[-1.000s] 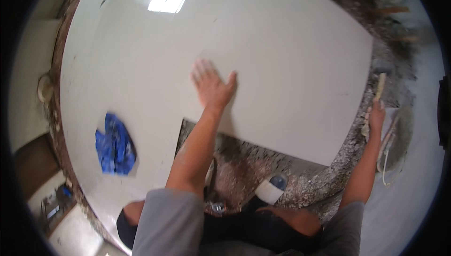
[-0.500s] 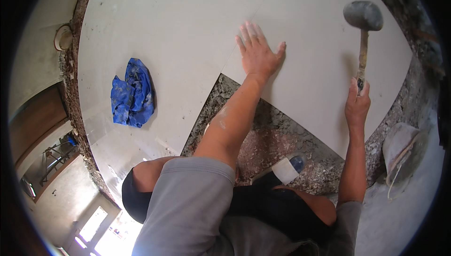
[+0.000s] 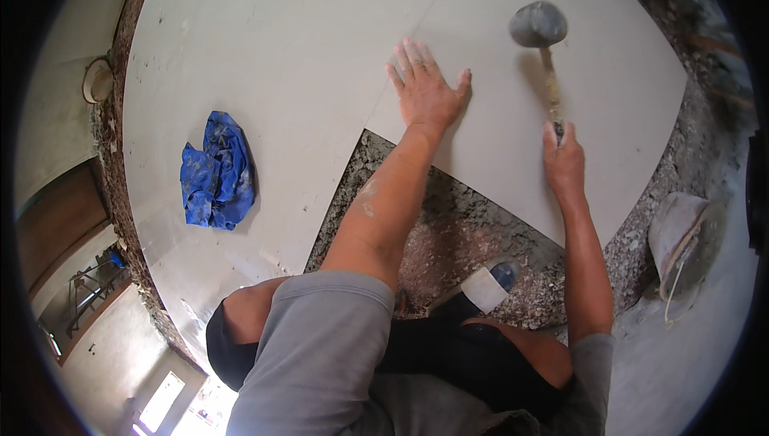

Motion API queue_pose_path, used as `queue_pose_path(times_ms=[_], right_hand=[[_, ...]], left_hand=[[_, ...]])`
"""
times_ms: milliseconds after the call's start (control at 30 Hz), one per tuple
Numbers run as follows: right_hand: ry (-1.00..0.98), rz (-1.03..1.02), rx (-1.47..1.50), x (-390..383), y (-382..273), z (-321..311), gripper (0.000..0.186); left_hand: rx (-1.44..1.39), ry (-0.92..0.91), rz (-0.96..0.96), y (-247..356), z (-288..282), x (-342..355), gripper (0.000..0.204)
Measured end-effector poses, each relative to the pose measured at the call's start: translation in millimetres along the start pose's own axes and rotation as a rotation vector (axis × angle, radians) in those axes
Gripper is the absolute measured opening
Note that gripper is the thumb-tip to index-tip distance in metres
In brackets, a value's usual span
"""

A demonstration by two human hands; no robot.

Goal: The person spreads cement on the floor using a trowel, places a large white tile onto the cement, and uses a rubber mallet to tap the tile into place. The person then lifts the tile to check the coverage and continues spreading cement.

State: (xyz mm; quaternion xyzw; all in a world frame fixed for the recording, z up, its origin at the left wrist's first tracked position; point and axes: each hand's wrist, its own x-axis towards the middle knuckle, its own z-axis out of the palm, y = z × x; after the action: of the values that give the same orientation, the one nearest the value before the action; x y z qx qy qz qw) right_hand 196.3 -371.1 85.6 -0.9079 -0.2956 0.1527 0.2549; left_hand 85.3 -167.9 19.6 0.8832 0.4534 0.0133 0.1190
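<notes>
My left hand [image 3: 428, 96] lies flat with fingers spread, pressed on a large pale floor tile [image 3: 633, 148] near its seam with the tile to the left. In my right hand [image 3: 565, 164] is the wooden handle of a rubber mallet [image 3: 538, 24], gripped near its lower end. The mallet's dark, dusty head points away from me over the same tile; a shadow lies beside the handle. Whether the head touches the tile I cannot tell. Below the tile's near edge, rough grey mortar [image 3: 513, 224] shows between my arms.
A crumpled blue cloth [image 3: 218, 172] lies on the left tiles. At the right, a mortar-stained bucket [image 3: 681, 236] with a cord handle stands by the wall. A round pale container [image 3: 98, 81] sits past the left tile edge. My shod foot [image 3: 489, 288] rests on the rough ground.
My right hand and the mallet have moved left across the tile. My left hand stays flat, and the whole view has shifted slightly.
</notes>
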Motion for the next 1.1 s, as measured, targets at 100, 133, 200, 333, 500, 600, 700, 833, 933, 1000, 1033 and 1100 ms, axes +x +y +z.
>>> queue_pose_path(times_ms=[100, 133, 200, 333, 500, 600, 700, 833, 933, 1000, 1033, 1100], right_hand=[[0.031, 0.144, 0.098, -2.2, 6.5, -1.8, 0.031], [-0.026, 0.116, 0.038, -3.2, 10.9, -2.1, 0.032], [-0.171, 0.237, -0.155, -12.3, 20.2, -2.4, 0.035], [-0.051, 0.392, 0.137, -51.4, 41.7, -8.0, 0.039], [-0.028, 0.405, 0.195, -144.0, 53.7, -27.0, 0.038], [0.085, 0.363, 0.249, -174.2, 59.4, -39.4, 0.037], [0.18, 0.374, 0.176, -178.3, 73.0, -63.2, 0.036], [0.324, 0.395, 0.208, -157.3, 87.1, -79.4, 0.034], [0.165, 0.611, 0.185, -142.6, 92.9, -72.7, 0.034], [0.137, 0.653, 0.197, -140.2, 95.1, -65.3, 0.035], [0.197, 0.602, 0.232, -140.8, 95.6, -62.4, 0.035], [0.214, 0.593, 0.262, -143.5, 96.9, -58.3, 0.036]], left_hand=[[0.023, 0.001, -0.005, -2.1, 3.9, 1.8, 0.093], [0.02, 0.028, 0.01, -1.0, 6.9, 1.4, 0.094], [0.069, -0.04, -0.025, -4.8, 9.9, 0.9, 0.094], [0.068, -0.06, -0.039, -1.5, 11.7, 4.6, 0.097], [0.188, -0.163, 0.499, 76.5, 10.7, -30.4, 0.093], [0.2, -0.428, 0.954, 151.9, 18.9, -65.7, 0.092], [0.399, -0.721, 0.881, 198.3, 17.3, -81.8, 0.098], [0.166, -0.46, 0.921, 201.9, 9.4, -92.1, 0.107], [0.156, -0.411, 0.963, 201.2, 12.2, -91.5, 0.11], [0.178, -0.397, 0.97, 199.6, 14.1, -91.4, 0.11], [0.179, -0.382, 0.978, 199.9, 15.5, -92.1, 0.111], [0.182, -0.387, 0.978, 198.5, 16.7, -93.6, 0.111]])
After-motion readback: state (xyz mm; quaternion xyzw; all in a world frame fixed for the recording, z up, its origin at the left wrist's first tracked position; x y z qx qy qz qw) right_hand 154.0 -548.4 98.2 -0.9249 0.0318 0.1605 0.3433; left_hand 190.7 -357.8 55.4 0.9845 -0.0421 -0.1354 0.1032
